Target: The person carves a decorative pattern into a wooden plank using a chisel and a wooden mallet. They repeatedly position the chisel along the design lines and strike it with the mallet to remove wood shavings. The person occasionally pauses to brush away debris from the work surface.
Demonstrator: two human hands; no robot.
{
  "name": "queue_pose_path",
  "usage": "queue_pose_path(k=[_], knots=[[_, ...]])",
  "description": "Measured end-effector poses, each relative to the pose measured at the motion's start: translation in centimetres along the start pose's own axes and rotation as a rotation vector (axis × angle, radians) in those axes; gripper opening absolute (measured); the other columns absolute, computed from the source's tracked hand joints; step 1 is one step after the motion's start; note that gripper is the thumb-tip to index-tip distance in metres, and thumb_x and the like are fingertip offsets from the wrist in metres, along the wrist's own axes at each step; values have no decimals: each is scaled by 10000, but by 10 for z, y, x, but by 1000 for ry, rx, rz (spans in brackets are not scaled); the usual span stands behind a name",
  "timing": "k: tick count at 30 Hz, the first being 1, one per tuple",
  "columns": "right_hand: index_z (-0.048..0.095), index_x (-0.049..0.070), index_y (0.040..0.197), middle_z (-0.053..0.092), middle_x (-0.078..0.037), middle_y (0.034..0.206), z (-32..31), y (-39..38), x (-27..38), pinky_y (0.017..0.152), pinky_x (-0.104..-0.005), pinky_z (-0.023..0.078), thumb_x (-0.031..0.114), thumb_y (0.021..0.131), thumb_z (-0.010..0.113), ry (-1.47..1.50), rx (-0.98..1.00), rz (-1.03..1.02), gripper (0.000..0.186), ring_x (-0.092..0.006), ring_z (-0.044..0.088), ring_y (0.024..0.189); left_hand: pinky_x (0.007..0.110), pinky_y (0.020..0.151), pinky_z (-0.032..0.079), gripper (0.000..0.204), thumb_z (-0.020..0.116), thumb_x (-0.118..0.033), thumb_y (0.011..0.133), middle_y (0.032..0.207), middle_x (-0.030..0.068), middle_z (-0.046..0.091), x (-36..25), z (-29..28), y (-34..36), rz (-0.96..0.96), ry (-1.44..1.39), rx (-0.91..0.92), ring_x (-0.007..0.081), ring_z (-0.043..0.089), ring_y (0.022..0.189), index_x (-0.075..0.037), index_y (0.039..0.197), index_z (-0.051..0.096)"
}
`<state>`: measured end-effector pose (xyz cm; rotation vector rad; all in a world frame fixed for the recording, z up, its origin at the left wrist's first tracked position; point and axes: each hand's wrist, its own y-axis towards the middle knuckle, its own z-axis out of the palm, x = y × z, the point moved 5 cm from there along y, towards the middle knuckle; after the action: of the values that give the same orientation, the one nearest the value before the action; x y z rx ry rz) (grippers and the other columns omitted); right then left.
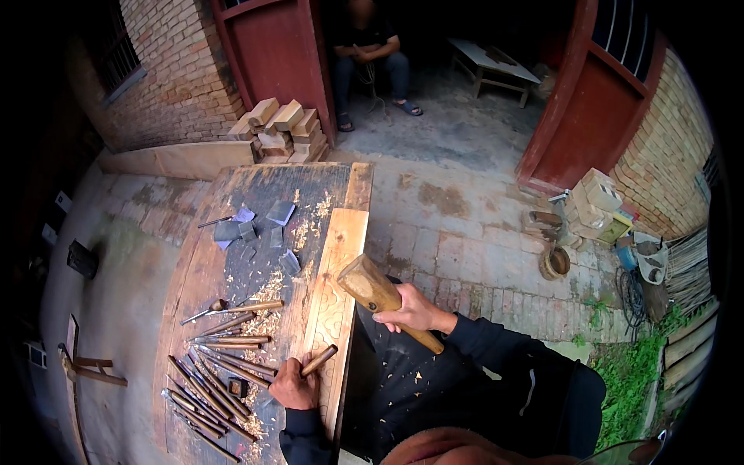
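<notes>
1. The left hand (294, 385) is closed in a fist around a wooden-handled chisel (318, 360), whose handle slants up to the right out of the grip; its blade end is hidden under the hand.
2. The right hand (413, 311) is wrapped tight around the shaft of a wooden mallet (373, 290), held raised to the right of the board, its blocky head pointing up and left.
3. The chisel sits on a pale carved plank (339, 263) that runs near to far along the right edge of the workbench (203, 271); a scrolled outline shows cut into its surface.
4. Left of the left hand, a row of carving chisels (221, 372) with wooden handles lies fanned on the dark bench top, among wood shavings (267, 293).
5. Farther along the bench lie several grey sharpening stones (256, 229).
6. Beyond the bench's far end, cut wooden blocks (283, 128) are stacked against a red door frame.
7. In the far doorway a seated person (370, 66) rests hands in lap.
</notes>
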<state>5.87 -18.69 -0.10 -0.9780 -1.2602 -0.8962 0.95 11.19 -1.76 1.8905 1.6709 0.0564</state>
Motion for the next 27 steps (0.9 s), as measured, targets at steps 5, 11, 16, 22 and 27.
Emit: queue_pose_path(k=[5,11,16,22,27], knots=[[611,14,1054,636,-20,709,-1,1,-3,510,-263,492,157,933,749,-3,-2,-8,233,-83,610,566,474,494,406,416,771,-279,902,650,149,561,-1,-2,0,7,-14,-11,388,567,552,-78,671,490],[612,14,1051,639,-21,704,-1,0,-2,511,-261,488,153,932,747,-1,-5,-11,227,-83,610,564,475,480,403,400,775,-283,896,649,137,573,2,1,-2,18,-6,-21,380,572,539,-92,671,505],[610,11,1050,638,-20,702,-6,-1,1,512,-264,491,152,932,746,-5,-10,-6,229,-85,613,566,467,490,402,397,773,-277,900,653,140,565,-1,3,1,17,-19,-29,378,570,549,-83,679,506],[615,1,1032,645,-27,722,-6,6,5,518,-265,506,128,919,754,-4,-6,-28,219,-87,623,576,379,543,425,274,722,-153,961,679,143,511,-2,-38,15,-61,-226,-240,306,510,562,-27,785,555],[654,-36,961,669,-48,736,-7,4,-19,530,-265,508,123,908,745,4,-88,108,191,-108,625,576,239,551,293,187,562,-213,1096,763,-22,466,14,-68,27,-343,-885,-370,53,367,622,-35,1040,559]])
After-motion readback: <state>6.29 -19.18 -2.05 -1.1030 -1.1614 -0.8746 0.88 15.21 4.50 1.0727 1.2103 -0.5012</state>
